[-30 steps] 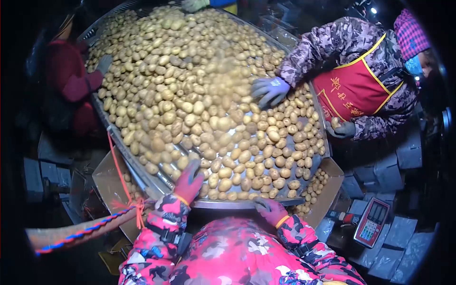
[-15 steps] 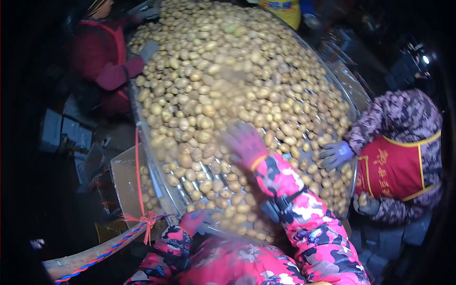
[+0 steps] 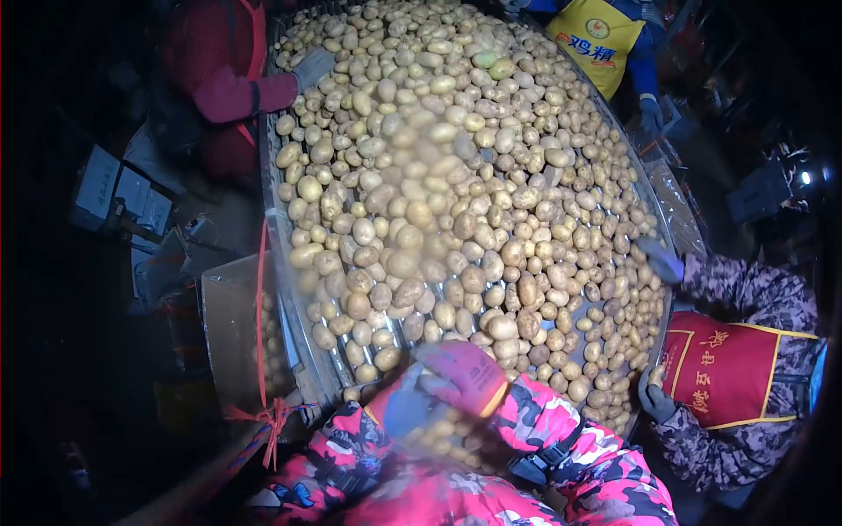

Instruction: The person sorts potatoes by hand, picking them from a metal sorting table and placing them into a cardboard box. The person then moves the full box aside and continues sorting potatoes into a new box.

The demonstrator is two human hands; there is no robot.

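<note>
Many potatoes cover a long sorting table with metal rollers showing at its near left part. Both my hands wear pink and grey gloves and meet at the table's near end. My right hand reaches across to the left over the potatoes, its fingers curled down near my left hand. My left hand is blurred and partly overlapped by the right. Whether either holds a potato is hidden. More potatoes lie just below my hands, close to my body.
Co-workers stand around: one in red at the upper left, one in a yellow apron at the upper right, one in a red apron at the right. A cardboard box and a red cord are at the left.
My right hand has drawn back from mid-table toward my body. My left hand has moved right to meet it. The view has shifted, showing more of the yellow apron.
</note>
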